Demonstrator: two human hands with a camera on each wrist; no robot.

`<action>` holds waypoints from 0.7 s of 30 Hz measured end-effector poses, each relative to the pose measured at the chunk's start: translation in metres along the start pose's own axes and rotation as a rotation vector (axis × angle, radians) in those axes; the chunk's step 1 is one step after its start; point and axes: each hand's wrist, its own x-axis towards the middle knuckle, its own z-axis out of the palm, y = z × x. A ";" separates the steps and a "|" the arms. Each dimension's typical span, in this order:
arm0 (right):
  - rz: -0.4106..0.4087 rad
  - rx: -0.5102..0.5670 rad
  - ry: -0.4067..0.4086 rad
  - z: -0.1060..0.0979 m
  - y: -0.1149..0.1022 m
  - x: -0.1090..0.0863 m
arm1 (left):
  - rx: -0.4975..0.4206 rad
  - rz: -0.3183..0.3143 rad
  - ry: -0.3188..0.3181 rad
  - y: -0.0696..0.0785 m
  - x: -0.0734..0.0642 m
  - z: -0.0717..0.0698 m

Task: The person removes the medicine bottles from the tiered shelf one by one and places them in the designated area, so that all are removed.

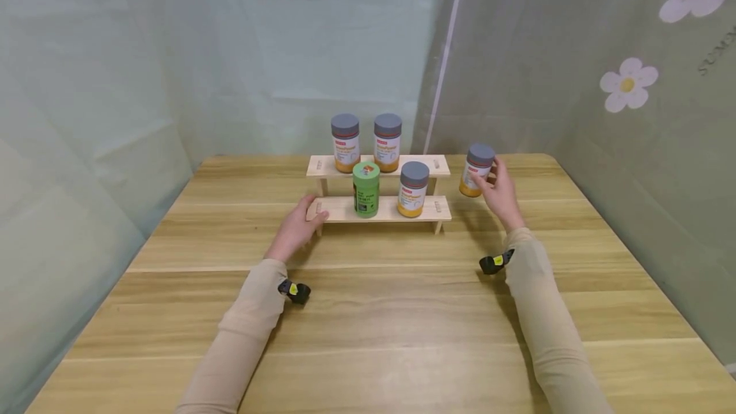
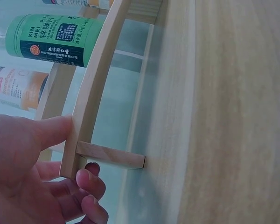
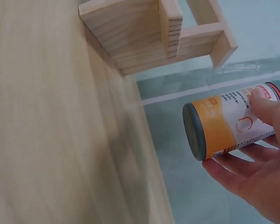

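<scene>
My right hand (image 1: 501, 200) grips a supplement bottle (image 1: 476, 171) with a grey lid and an orange-and-white label, held in the air right of the rack. In the right wrist view, the thumb lies along the bottle's label (image 3: 233, 116) and the fingers curl beneath. A two-step wooden display rack (image 1: 339, 208) stands on the table. My left hand (image 1: 298, 225) holds the left end of its lower step, thumb on top and fingers curled under, as the left wrist view shows. On that step stand a green bottle (image 1: 366, 190) and a grey-lidded bottle (image 1: 413, 190).
Two more grey-lidded bottles, one at the left (image 1: 345, 144) and one beside it (image 1: 388, 144), stand upright on the upper step. The wooden table (image 1: 379, 324) extends toward me. Behind it hangs pale cloth (image 1: 276, 50), with a flower-printed sheet (image 1: 535, 69) at the right.
</scene>
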 end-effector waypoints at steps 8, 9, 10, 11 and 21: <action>0.010 0.015 -0.023 -0.001 0.009 0.001 | 0.010 0.000 0.002 -0.002 0.001 0.001; 0.012 0.007 -0.031 -0.001 0.009 0.001 | 0.010 0.000 0.002 -0.003 0.002 0.001; 0.014 0.001 -0.040 -0.001 0.010 0.000 | 0.009 0.000 0.001 -0.003 0.002 0.001; 0.016 -0.004 -0.049 -0.002 0.010 0.000 | 0.011 0.001 0.001 -0.003 0.002 0.001; 0.021 0.002 -0.106 -0.001 0.013 -0.002 | 0.009 0.004 0.007 0.000 0.000 -0.001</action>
